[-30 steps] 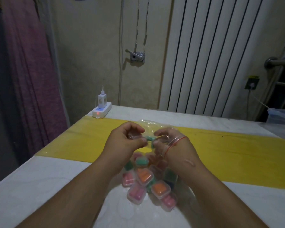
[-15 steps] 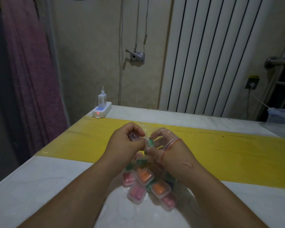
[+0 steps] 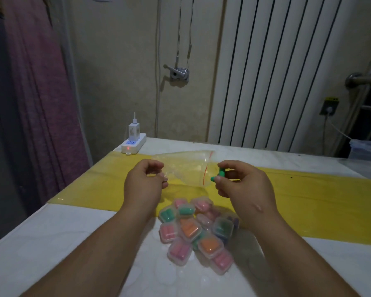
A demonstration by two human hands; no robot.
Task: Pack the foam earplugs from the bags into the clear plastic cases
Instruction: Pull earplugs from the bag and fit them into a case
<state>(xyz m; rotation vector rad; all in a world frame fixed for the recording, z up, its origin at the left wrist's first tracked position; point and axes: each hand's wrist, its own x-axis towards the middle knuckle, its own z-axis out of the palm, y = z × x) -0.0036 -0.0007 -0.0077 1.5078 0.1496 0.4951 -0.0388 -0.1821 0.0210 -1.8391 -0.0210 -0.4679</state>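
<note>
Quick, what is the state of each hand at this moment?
Left hand: curled, apparently gripping a small clear case.
Right hand: pinching a green foam earplug.

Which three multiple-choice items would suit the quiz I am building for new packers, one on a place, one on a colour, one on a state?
1. Where is the pile of filled cases?
A. on the floor
B. on the table, nearer the person than the zip bag
C. inside the bag

2. What colour are the earplugs that the right hand pinches?
A. orange
B. pink
C. green

3. How is the power strip?
A. lamp dark, nothing plugged in
B. red lamp lit, a white charger plugged in
C. lamp dark, charger lying beside it

Key:
1 B: the cases lie on the near side of the bag.
2 C: green foam shows at the fingertips.
3 B: a red light glows below the upright charger.
</note>
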